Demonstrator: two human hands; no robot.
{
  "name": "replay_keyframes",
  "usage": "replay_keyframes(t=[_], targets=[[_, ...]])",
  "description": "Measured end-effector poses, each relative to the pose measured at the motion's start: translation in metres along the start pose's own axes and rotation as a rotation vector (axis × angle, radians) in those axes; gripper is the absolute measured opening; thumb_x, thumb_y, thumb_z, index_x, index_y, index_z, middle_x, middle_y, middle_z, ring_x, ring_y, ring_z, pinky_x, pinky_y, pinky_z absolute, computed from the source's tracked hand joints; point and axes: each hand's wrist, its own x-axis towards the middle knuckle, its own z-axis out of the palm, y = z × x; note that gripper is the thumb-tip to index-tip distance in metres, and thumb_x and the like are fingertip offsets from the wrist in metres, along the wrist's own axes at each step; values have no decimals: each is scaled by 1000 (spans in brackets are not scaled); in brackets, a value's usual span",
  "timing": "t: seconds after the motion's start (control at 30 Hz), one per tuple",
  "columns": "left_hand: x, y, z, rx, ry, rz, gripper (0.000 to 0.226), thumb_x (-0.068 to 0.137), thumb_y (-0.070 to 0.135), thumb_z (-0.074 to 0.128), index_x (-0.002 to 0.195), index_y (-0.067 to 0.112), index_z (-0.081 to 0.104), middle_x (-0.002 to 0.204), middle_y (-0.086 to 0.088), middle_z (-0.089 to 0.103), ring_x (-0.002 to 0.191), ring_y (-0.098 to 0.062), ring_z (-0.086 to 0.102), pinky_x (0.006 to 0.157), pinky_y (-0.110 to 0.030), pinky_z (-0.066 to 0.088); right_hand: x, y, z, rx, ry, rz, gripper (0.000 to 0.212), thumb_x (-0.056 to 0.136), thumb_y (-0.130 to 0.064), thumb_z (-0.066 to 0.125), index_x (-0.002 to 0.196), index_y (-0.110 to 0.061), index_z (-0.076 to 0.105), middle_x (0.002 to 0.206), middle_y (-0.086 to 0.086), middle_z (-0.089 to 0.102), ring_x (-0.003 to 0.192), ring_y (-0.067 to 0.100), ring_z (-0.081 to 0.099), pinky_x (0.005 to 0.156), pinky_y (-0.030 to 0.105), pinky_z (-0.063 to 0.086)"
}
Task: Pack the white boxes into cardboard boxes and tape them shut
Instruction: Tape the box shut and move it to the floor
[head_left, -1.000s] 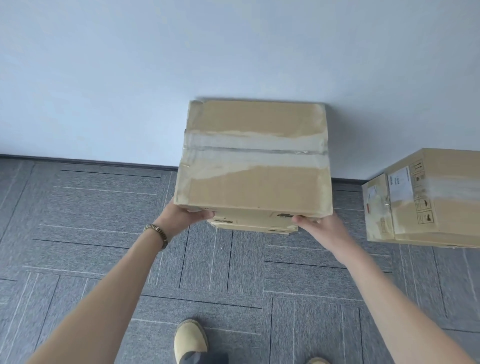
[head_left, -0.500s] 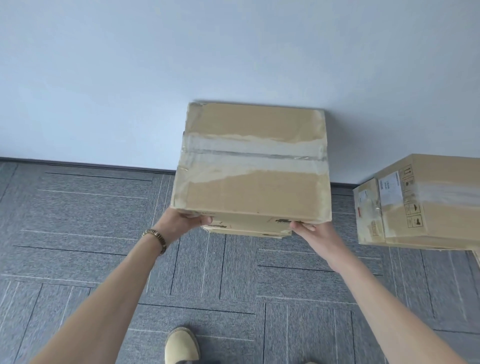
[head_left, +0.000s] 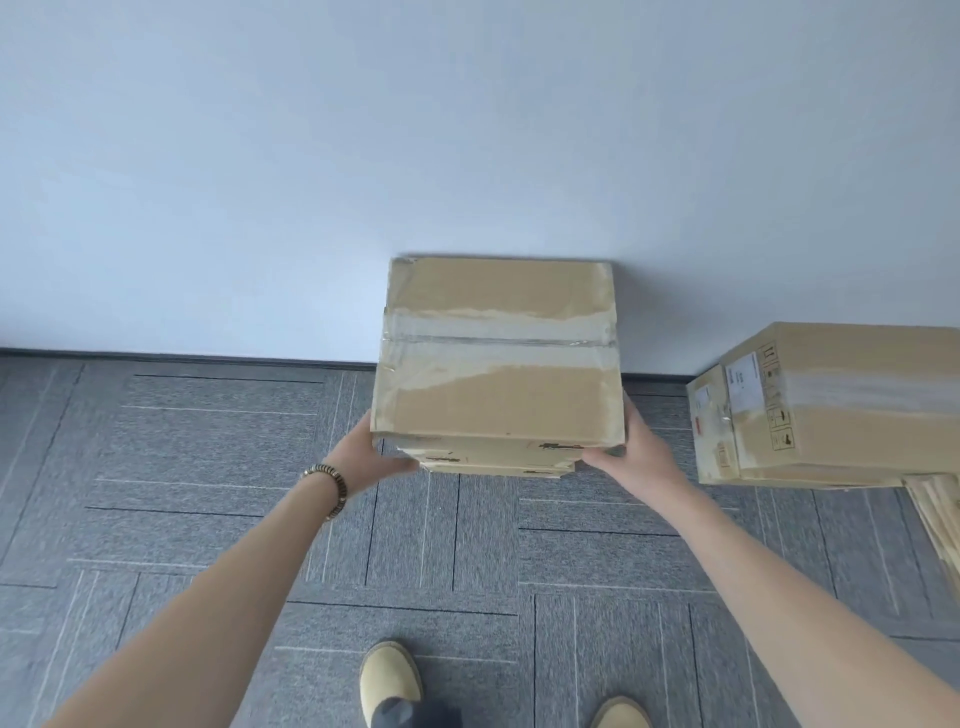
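Observation:
A taped-shut cardboard box (head_left: 498, 358) sits on top of a stack of cardboard boxes (head_left: 493, 464) against the white wall; only the front edges of the lower ones show. My left hand (head_left: 371, 460) grips the top box at its lower left corner, thumb on the front face. At the lower right corner my right hand (head_left: 631, 457) grips it, fingers along the right side. No white boxes are in view.
A second stack of taped cardboard boxes with labels (head_left: 831, 405) stands to the right by the wall. Pale wooden slats (head_left: 937, 512) lie at the right edge. Grey carpet tiles (head_left: 208, 467) cover the floor. My shoes (head_left: 389, 680) are at the bottom.
The box has gone down and away from me onto the stack by the wall. Both hands have shifted from under its front edge to its lower corners.

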Motion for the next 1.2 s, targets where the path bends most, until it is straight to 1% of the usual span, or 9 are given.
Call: replay_keyframes(t=[0.1,0.23,0.47,0.63,0.7,0.83,0.93,1.07,1.2], targets=[[-43,29,-18,148,39,-51,103,76,28,83,156,15,19,150,-9,45,127,-27,52,103,-44,46,-33,-27,-22,-152,-48,73,105,87,-42,72,160,-25,-1,161,2,31,126,25,54,89,31,49],[-113,92,-31,371,12,-40,74,92,22,69,152,11,27,139,-11,54,103,-19,58,77,-22,47,-87,-68,-64,-329,-68,21,83,96,-40,61,160,-22,11,163,3,25,147,23,32,115,44,35],[-268,228,-29,690,-84,120,55,98,35,57,146,13,41,143,-7,52,126,-24,54,100,-33,48,-235,-142,-175,-442,-71,-14,65,100,-41,51,156,-19,28,160,7,32,144,26,35,111,44,39],[-394,307,10,780,-116,266,50,100,31,54,147,16,41,142,-4,53,124,-23,55,100,-33,48,-355,-148,-248,-420,-30,-23,61,100,-45,47,153,-17,35,157,4,39,139,24,43,107,41,42],[-433,335,28,794,-104,352,48,101,30,53,146,19,42,144,-2,52,125,-22,55,99,-31,46,-398,-137,-270,-405,14,-13,60,100,-45,46,152,-17,36,150,4,47,130,23,51,101,39,47],[-494,387,71,872,-116,509,48,101,33,50,146,20,42,141,-3,54,121,-22,57,102,-34,48,-481,-98,-299,-341,116,87,49,97,-46,43,134,-16,55,105,3,68,77,16,62,66,30,48],[-538,415,111,970,-153,639,45,101,29,48,145,17,44,129,-3,57,114,-21,57,101,-34,46,-546,-60,-310,-225,227,213,58,91,-53,43,124,-10,64,110,6,70,94,23,70,72,33,53],[-604,427,167,1031,-238,839,50,101,31,47,148,18,41,146,-3,49,129,-22,50,101,-32,44,-653,-22,-304,-127,445,309,61,97,-49,45,148,-16,44,143,10,54,125,30,56,97,38,48],[-669,405,225,1080,-368,1027,45,94,33,48,137,21,50,125,-5,63,104,-21,61,86,-32,53,-771,17,-267,19,627,471,66,96,-57,48,151,-21,39,151,7,46,134,28,47,106,39,41]])
